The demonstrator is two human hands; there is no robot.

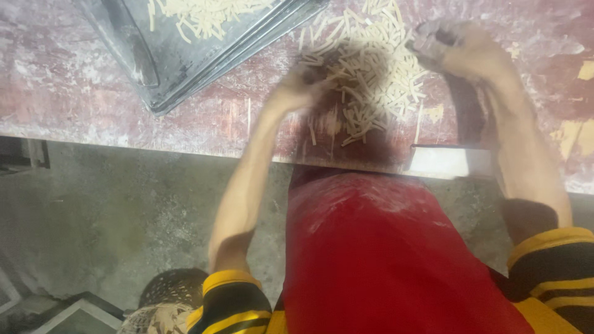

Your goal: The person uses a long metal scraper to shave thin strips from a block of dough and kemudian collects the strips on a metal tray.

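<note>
Dough strips (371, 68), pale yellow, short and thin, lay in a loose heap on the reddish, flour-dusted table (74, 93), close to its front edge, and a few single pieces had spread away from the heap toward that edge. The left hand (297, 86) was at the left side of the heap and was blurred, so I cannot tell if it grasped any strips. The right hand (455, 49) was at the upper right side of the heap with its fingers bent; if it gripped something there, I cannot tell. A dark metal tray (179, 62) stood at the upper left, well apart from the hands, and it contained more of the same strips. A flat white piece (442, 161) lay at the table edge below the right forearm. The person wore a red apron (383, 260).
</note>
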